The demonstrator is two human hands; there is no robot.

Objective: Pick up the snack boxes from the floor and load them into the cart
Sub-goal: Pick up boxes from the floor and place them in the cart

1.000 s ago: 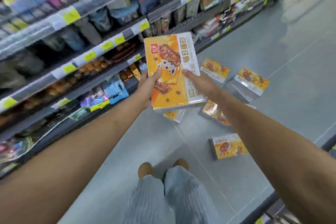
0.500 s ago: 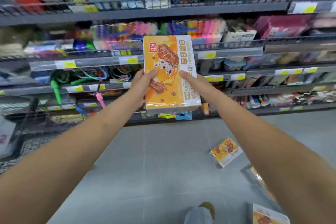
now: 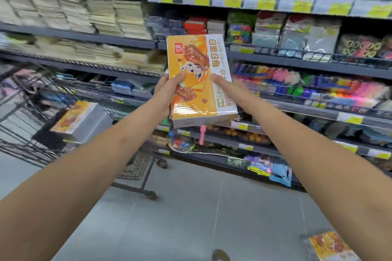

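1. One snack box [image 3: 197,78] is held upright in mid-air before the shelves [image 3: 297,63], orange face toward the camera.
2. The left hand [image 3: 167,93] grips its left edge, thumb on the front face. The right hand [image 3: 230,89] grips the right edge likewise.
3. A second box [image 3: 80,118] lies in the wire cart [image 3: 19,112], left of the held box and lower.
4. A third box [image 3: 331,246] lies on the grey floor [image 3: 191,218], lower right, well apart from the cart.

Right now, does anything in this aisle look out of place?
Yes. An orange snack box lies on the grey floor at lower right, off any shelf. A matching box sits in the wire cart at left; the left hand and right hand hold a third box.
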